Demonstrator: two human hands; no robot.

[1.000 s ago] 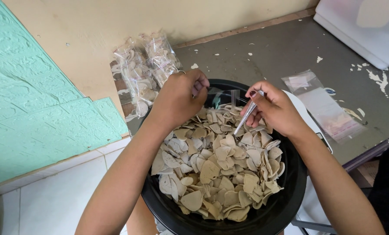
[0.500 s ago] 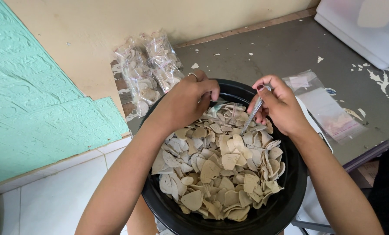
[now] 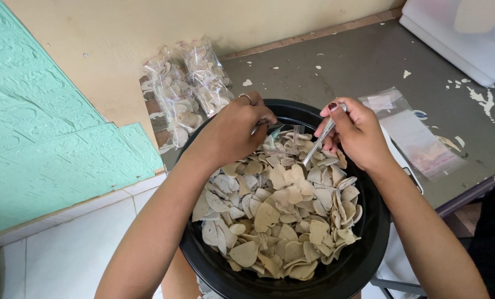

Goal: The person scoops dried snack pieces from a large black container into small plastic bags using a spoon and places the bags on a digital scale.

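A large black bowl [image 3: 364,243] holds several flat beige chips [image 3: 275,216]. My left hand [image 3: 233,133] grips a small clear plastic bag [image 3: 283,135] at the far rim of the bowl, its mouth lying on the chips. My right hand [image 3: 355,133] is closed on a metal spoon [image 3: 316,145], whose tip dips into the chips right beside the bag's mouth. The two hands are a short gap apart.
Several filled clear bags of chips [image 3: 189,91] lie against the wall behind the bowl. A stack of empty clear bags [image 3: 411,135] lies on the grey worn table [image 3: 358,61] to the right. A white box [image 3: 463,33] stands at the back right. A mint green textured panel [image 3: 42,127] lies left.
My left hand lowered the clear bag from above the bowl onto the chips. My right hand shifted slightly up and right with the spoon.
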